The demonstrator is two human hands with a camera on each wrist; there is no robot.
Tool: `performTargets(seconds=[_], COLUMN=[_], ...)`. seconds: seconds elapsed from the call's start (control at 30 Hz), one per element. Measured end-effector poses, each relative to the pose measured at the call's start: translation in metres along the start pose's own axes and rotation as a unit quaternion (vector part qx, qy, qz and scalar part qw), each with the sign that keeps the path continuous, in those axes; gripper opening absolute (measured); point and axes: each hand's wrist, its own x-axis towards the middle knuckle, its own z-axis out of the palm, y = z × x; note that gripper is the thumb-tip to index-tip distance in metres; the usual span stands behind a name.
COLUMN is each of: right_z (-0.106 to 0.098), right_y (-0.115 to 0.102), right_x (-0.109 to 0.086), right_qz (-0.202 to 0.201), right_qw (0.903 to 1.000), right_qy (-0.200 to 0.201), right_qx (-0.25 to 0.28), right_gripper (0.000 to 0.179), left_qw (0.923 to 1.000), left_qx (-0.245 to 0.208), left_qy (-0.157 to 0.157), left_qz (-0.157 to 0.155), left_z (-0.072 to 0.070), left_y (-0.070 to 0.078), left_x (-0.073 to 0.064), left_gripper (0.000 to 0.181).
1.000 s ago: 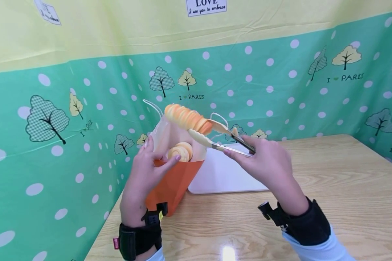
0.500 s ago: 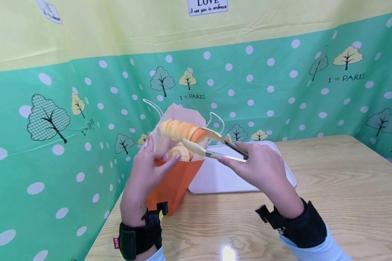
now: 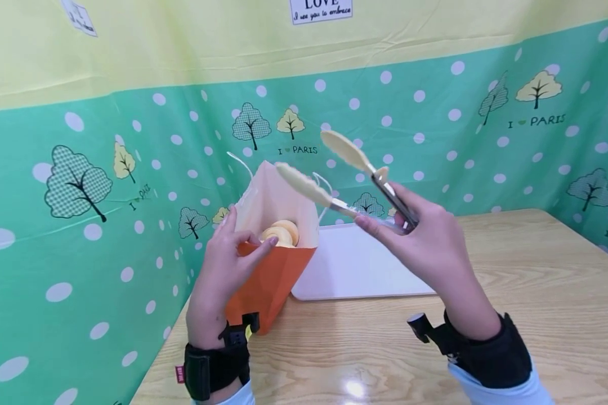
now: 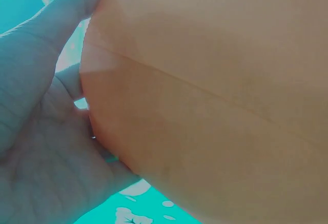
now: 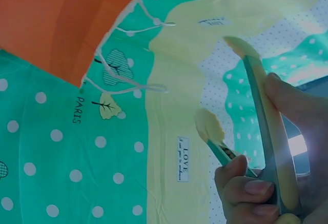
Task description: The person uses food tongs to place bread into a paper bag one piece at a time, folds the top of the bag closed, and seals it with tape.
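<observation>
An orange paper bag (image 3: 273,281) with a pale inside and white cord handles stands open-mouthed at the left of the table. My left hand (image 3: 222,270) grips its left rim, thumb at the front edge and fingers behind; in the left wrist view the bag (image 4: 205,111) covers most of the picture. Rounded ends of bread rolls (image 3: 284,232) show inside the mouth; the rest of them is hidden. My right hand (image 3: 428,242) holds food tongs (image 3: 306,185) with cream tips and metal arms. Their tips are spread apart above and right of the bag, with nothing between them.
A white tray (image 3: 354,270) lies on the wooden table (image 3: 527,315) behind and right of the bag. A green and yellow patterned curtain (image 3: 436,140) hangs at the back and along the left.
The tongs lowered a ridged bread roll into the bag's mouth and let it go. My right hand then raised the tongs, tips spread, up and right. My left hand stays on the bag.
</observation>
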Motion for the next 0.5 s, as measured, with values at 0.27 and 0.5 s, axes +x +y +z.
performTargets(seconds=[0.27, 0.5], right_z=[-0.010, -0.009], right_y=[0.008, 0.020], right_x=[0.008, 0.014], right_qz=[0.061, 0.067], right_qw=[0.9976, 0.9972], right_qy=[-0.018, -0.030], right_qx=[0.029, 0.012], right_gripper=[0.078, 0.081], left_qw=[0.9973, 0.9868], left_qx=[-0.001, -0.013], left_qy=[0.072, 0.142], left_qz=[-0.014, -0.077], left_z=[0.000, -0.003], left_y=[-0.014, -0.036], left_x=[0.005, 0.008], left_gripper=[0.047, 0.049])
